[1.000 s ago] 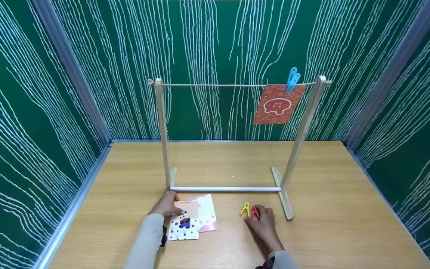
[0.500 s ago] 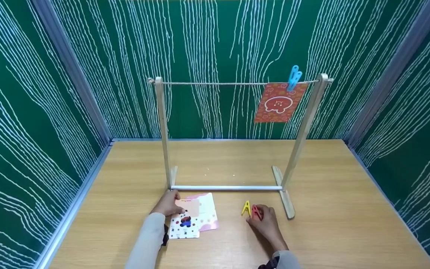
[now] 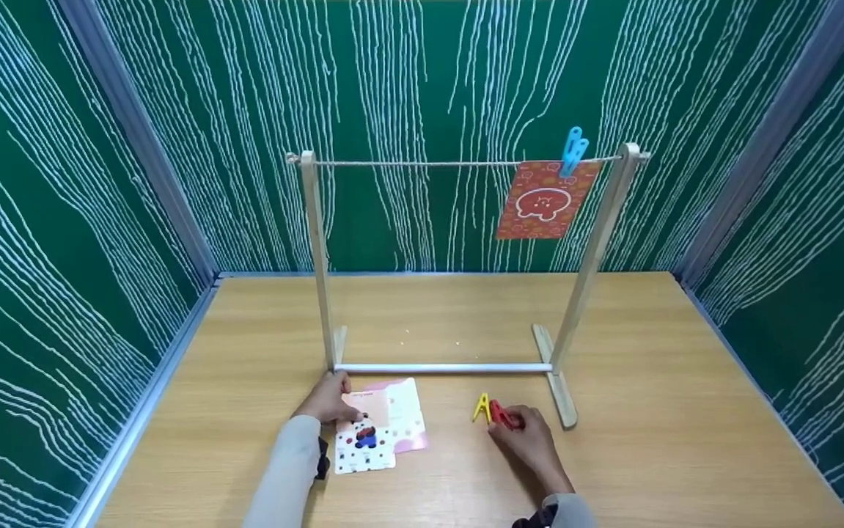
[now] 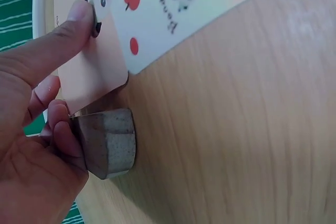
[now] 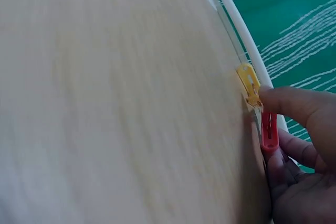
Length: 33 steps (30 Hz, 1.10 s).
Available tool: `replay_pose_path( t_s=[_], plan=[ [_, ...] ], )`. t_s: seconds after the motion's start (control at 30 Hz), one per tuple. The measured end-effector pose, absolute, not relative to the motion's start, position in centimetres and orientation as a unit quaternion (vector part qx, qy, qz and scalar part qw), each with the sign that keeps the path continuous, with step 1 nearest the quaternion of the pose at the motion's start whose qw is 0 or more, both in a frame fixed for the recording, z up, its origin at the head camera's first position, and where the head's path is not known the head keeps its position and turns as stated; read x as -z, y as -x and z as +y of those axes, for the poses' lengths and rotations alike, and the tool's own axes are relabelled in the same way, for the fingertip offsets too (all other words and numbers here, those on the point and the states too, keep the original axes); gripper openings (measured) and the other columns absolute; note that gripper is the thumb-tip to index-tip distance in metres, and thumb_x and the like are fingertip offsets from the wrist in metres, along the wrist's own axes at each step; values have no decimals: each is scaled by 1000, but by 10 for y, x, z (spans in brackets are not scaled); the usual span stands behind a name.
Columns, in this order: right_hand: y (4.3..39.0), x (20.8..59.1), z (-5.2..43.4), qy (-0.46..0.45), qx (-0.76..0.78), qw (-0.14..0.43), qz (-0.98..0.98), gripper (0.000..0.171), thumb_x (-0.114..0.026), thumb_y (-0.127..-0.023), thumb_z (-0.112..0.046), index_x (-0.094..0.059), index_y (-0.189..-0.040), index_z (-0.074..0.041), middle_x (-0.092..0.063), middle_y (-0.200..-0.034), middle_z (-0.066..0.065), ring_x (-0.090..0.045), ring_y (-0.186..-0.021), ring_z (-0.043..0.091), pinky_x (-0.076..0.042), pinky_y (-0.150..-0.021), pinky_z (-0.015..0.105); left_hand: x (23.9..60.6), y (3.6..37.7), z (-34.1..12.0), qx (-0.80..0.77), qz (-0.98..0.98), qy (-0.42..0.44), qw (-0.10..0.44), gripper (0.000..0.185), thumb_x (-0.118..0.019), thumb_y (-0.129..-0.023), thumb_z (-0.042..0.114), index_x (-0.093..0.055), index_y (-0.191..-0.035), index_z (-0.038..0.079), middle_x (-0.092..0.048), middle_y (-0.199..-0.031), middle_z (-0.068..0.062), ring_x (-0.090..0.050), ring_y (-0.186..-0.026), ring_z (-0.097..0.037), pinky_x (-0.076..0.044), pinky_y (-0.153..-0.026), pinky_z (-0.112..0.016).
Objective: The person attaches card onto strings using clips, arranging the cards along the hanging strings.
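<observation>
1. The right hand (image 3: 528, 440) is resting on the wooden table (image 3: 649, 411) in front of the drying rack (image 3: 458, 257). Its thumb and fingers are pinching a red clothespin (image 3: 502, 415), as the right wrist view confirms.
2. A yellow clothespin (image 3: 481, 408) is lying on the table just beyond the right fingertips, immediately beside the red one.
3. The left hand (image 3: 328, 400) is lying at the near edge of a small stack of picture cards (image 3: 385, 425). The thumb is pressing down on the top card (image 4: 94, 72) while the fingers are curling beneath its edge.
4. A red card (image 3: 542, 201) is hanging from the rack's string (image 3: 422, 163), well beyond both hands, and a blue clothespin (image 3: 573, 151) is clipping it in place.
</observation>
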State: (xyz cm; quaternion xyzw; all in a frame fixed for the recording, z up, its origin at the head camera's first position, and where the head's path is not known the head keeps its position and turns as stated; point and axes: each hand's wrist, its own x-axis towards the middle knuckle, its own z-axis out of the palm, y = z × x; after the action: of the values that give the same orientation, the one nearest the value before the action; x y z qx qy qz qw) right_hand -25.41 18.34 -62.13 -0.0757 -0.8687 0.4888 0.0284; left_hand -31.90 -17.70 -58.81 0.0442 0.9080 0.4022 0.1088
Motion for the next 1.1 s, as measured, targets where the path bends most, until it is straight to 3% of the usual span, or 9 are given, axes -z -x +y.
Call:
replay_pose_path(
  t_s=[0.13,0.4,0.8,0.93,1.1],
  plan=[
    [254,621,186,78,-512,32,-855,36,-78,-77,-19,-65,-103,3,-58,-94,11,-53,-81,17,-44,-72,25,587,321,-177,-394,912,-49,108,49,-87,-61,3,-47,-88,2,-38,-91,-8,-44,-78,-21,-37,-59,-26],
    [253,621,189,138,-538,-1,-832,44,-76,-80,-26,-61,-111,2,-63,-101,13,-59,-90,21,-48,-76,27,586,321,-180,-409,905,-40,112,49,-87,-63,5,-46,-90,2,-40,-89,-7,-44,-79,-20,-37,-63,-27],
    [253,623,192,145,-555,5,-819,44,-72,-85,-29,-60,-118,-3,-64,-114,15,-59,-102,24,-48,-90,38,592,321,-189,-493,861,-18,124,46,-83,-72,10,-46,-99,7,-51,-92,-8,-47,-55,-14,-39,-44,-24],
    [252,625,191,136,-556,11,-820,42,-71,-86,-28,-62,-119,-5,-65,-116,14,-60,-104,24,-47,-92,39,591,320,-189,-513,853,-4,95,43,-80,-73,6,-50,-105,5,-46,-89,-6,-45,-68,-16,-37,-58,-25],
    [249,626,193,124,-568,13,-814,41,-72,-86,-29,-66,-119,-5,-67,-115,14,-61,-100,20,-47,-85,29,593,320,-188,-546,834,32,67,41,-76,-76,0,-56,-112,0,-51,-89,-6,-48,-79,-18,-39,-68,-26]
  ],
)
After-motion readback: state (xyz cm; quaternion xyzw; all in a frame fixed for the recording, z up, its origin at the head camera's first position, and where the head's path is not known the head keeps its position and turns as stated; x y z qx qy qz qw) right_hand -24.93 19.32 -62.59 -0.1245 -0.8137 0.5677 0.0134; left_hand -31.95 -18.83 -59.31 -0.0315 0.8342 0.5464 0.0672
